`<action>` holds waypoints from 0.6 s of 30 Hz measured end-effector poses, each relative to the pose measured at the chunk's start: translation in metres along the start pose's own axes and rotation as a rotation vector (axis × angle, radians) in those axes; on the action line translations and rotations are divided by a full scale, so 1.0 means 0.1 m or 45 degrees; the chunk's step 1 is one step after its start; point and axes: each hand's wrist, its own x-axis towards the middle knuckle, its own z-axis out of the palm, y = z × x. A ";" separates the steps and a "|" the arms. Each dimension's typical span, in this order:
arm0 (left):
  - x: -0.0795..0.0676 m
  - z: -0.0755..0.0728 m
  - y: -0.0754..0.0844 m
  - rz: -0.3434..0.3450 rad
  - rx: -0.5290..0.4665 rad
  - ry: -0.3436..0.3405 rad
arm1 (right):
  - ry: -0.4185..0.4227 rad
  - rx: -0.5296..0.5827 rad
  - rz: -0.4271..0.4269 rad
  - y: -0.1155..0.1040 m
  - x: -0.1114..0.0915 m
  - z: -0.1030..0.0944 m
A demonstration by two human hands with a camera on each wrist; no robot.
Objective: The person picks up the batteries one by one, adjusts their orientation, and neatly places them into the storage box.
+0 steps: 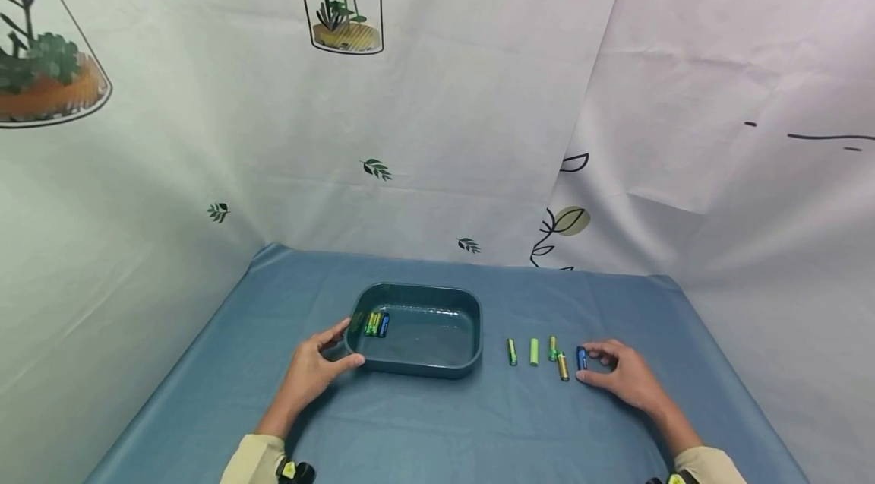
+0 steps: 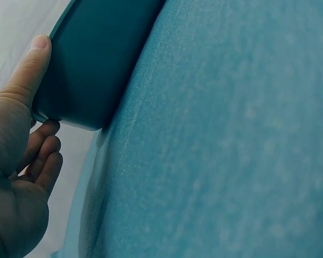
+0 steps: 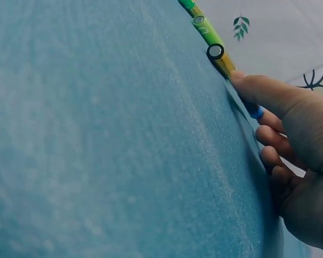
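A dark teal rectangular dish (image 1: 424, 370) stands on the table. My left hand (image 1: 314, 366) holds its near left corner, thumb on the front rim and fingers along the left side. In the left wrist view the thumb (image 2: 29, 70) lies against the dish wall (image 2: 91, 64). Inside the dish, at its left end, a blue battery (image 1: 384, 325) lies beside green-and-yellow batteries (image 1: 372, 324). Right of the dish, my right hand (image 1: 625, 376) pinches a blue battery (image 1: 582, 359) between thumb and fingers, low at the cloth. The right wrist view shows this blue battery (image 3: 255, 111) mostly hidden by the hand.
Between dish and right hand lie several loose batteries: a green one (image 1: 512, 352), a light green one (image 1: 534, 351), another green one (image 1: 552, 348) and a gold one (image 1: 563, 366). A blue cloth (image 1: 465, 431) covers the table. White printed fabric (image 1: 444, 127) hangs around it.
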 end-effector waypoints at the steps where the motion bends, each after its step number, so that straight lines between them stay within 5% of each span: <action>1: 0.00 0.00 0.00 -0.002 0.001 0.001 | 0.010 0.006 0.005 0.00 0.00 0.00; 9: 0.01 0.00 0.00 -0.011 -0.007 -0.012 | 0.114 0.063 0.055 0.00 0.01 -0.01; 18: 0.01 -0.01 -0.01 0.003 -0.007 -0.009 | 0.215 0.032 0.050 -0.27 0.05 -0.06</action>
